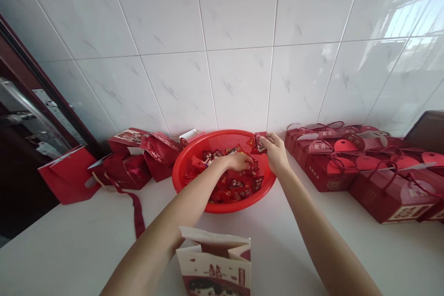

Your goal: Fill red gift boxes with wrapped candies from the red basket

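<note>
A round red plastic basket (180, 185) holds many small red-wrapped candies (239, 189). My left hand (239, 163) reaches into it, its fingers bent and closed around a red wrapped candy, partly hidden among the others. Over the basket's right rim, my right hand (275, 150) pinches a dark red candy packet (260, 142) with pale printing between thumb and fingers. Nearest to me stands a cream and red paper gift bag (213, 263), its top open, below and between my forearms.
Several dark red gift boxes with cord handles (333, 171) stand in rows at right. More red boxes (128, 171), a red bag (69, 175) and a dark red ribbon (138, 212) are at left. Behind the white table (284, 249) rises a tiled wall (239, 83); a door handle (17, 118) shows far left.
</note>
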`<state>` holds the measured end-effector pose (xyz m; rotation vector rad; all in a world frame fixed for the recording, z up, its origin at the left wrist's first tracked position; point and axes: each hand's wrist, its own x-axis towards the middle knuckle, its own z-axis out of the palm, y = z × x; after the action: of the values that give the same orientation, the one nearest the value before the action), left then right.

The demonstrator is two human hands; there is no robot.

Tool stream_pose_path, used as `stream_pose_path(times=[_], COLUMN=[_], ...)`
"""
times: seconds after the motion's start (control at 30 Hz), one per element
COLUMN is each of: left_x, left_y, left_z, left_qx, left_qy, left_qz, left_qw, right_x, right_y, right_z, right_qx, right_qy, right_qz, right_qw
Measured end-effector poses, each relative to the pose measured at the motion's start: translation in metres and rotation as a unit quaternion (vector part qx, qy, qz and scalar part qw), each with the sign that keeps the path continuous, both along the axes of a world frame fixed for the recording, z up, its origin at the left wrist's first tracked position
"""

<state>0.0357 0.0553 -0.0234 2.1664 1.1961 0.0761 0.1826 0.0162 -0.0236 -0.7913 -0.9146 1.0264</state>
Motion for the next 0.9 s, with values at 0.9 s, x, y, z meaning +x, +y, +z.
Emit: stream_pose_path(times=[0.9], left_x=[-0.012], left_y=[-0.031], left_z=[0.055], left_qx=[-0.066], left_qy=[-0.441], left_qz=[0.097], left_qw=[0.890], right_x=[-0.005], right_y=[-0.021], right_z=[0.021], right_qx=[0.010], right_qy=[0.047], right_qz=[0.081], right_qw=[0.996])
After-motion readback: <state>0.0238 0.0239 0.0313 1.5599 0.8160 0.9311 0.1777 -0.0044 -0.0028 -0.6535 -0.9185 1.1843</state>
